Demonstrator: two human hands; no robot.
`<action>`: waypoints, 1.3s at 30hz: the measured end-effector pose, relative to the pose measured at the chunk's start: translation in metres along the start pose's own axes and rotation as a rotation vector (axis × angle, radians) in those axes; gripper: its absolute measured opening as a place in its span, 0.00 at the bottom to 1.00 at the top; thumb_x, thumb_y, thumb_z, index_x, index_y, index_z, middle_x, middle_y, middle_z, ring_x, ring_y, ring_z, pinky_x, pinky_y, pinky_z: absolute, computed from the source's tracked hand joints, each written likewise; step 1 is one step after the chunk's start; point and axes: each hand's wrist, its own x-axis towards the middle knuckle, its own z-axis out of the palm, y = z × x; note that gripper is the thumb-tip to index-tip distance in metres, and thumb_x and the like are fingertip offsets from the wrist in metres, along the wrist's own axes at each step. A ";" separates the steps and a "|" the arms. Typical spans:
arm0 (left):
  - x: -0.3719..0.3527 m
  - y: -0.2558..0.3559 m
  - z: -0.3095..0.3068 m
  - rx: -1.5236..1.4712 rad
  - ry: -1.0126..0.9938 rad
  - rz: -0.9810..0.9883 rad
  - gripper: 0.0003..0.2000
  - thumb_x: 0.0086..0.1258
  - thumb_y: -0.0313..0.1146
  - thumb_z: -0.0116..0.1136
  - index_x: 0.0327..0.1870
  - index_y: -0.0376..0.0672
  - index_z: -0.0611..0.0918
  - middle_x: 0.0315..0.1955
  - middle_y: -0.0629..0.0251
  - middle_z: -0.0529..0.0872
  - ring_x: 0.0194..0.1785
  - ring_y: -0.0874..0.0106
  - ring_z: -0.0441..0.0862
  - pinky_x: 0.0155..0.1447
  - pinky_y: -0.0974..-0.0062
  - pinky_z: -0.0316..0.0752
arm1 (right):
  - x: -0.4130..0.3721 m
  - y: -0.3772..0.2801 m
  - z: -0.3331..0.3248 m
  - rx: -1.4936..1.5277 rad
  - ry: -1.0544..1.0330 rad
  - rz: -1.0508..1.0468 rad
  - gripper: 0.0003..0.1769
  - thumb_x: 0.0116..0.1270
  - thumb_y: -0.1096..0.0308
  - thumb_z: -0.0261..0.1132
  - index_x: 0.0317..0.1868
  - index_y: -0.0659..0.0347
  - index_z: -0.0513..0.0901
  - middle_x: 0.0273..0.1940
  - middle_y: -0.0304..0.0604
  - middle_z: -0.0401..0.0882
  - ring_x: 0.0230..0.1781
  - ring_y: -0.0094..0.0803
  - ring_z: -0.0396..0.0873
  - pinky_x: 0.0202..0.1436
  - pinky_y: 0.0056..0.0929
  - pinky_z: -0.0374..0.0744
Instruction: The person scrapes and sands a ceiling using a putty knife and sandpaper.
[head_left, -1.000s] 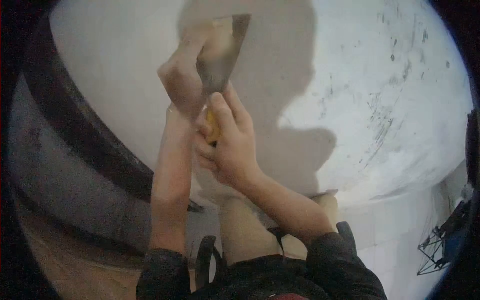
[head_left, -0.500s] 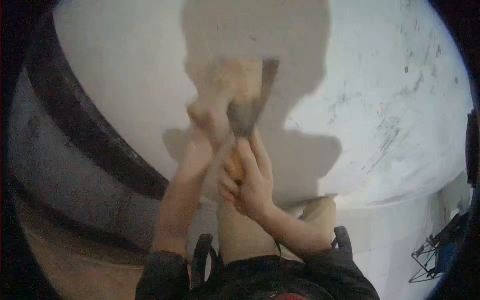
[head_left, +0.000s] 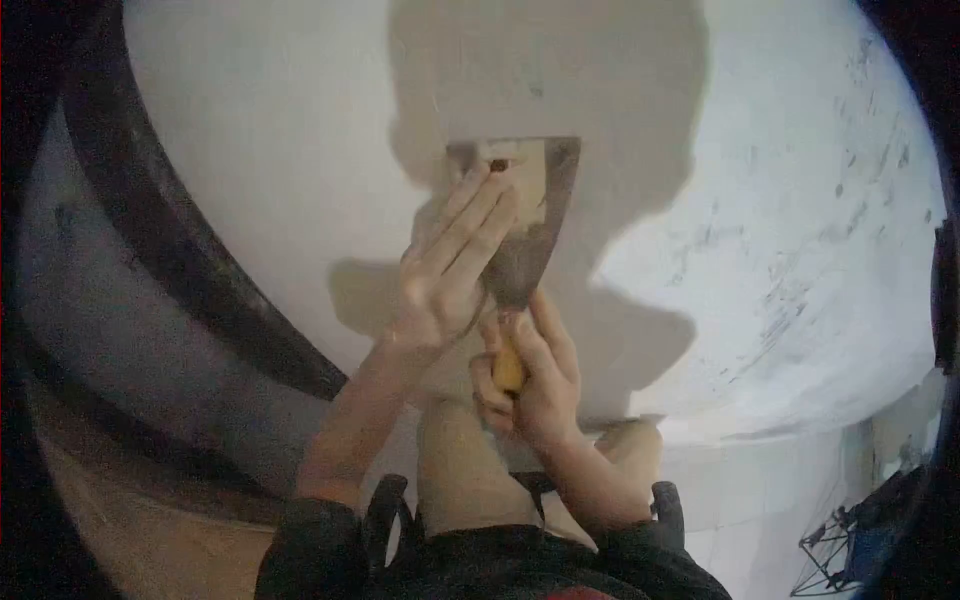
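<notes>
In the head view, a broad scraper [head_left: 535, 230] lies against a pale, curved surface [head_left: 270, 130], to the right of the dark curved band [head_left: 195, 235], well apart from it. The right hand [head_left: 545, 390] is wrapped around the yellow handle [head_left: 510, 368], its fingers closed on it, so the blade stretches out beyond this grip, away from the body. The left hand [head_left: 440, 275], between the band and the scraper's right edge, lies on the blade with its fingers straight and close together, wrapped around nothing. A small dark reddish spot shows by these fingertips; what it is I cannot tell.

The scraper's long axis runs away from the person, almost straight up the view: the handle is its near end, the wide, straight edge its far end, and the blade flares towards that edge. A shadow [head_left: 620, 110] falls around the tool, right of the band.
</notes>
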 end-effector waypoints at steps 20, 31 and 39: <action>0.013 -0.006 -0.009 0.109 -0.030 -0.030 0.17 0.65 0.28 0.52 0.56 0.42 0.78 0.56 0.60 0.78 0.61 0.62 0.74 0.62 0.64 0.74 | 0.016 0.013 0.019 -0.164 0.152 -0.093 0.25 0.75 0.60 0.46 0.70 0.53 0.55 0.29 0.38 0.68 0.10 0.18 0.61 0.06 0.18 0.58; 0.017 -0.007 0.006 0.074 0.102 -0.015 0.16 0.59 0.24 0.58 0.50 0.39 0.82 0.50 0.57 0.82 0.56 0.62 0.79 0.59 0.67 0.75 | 0.014 0.006 0.028 -0.012 0.145 -0.060 0.22 0.75 0.60 0.44 0.66 0.54 0.58 0.28 0.38 0.66 0.07 0.18 0.57 0.05 0.18 0.55; 0.017 -0.003 0.011 0.029 0.100 -0.054 0.15 0.59 0.26 0.58 0.49 0.42 0.83 0.50 0.61 0.82 0.57 0.64 0.78 0.61 0.67 0.74 | 0.014 0.004 0.025 -0.008 0.188 -0.058 0.17 0.75 0.60 0.44 0.60 0.54 0.62 0.28 0.38 0.66 0.08 0.19 0.58 0.05 0.18 0.55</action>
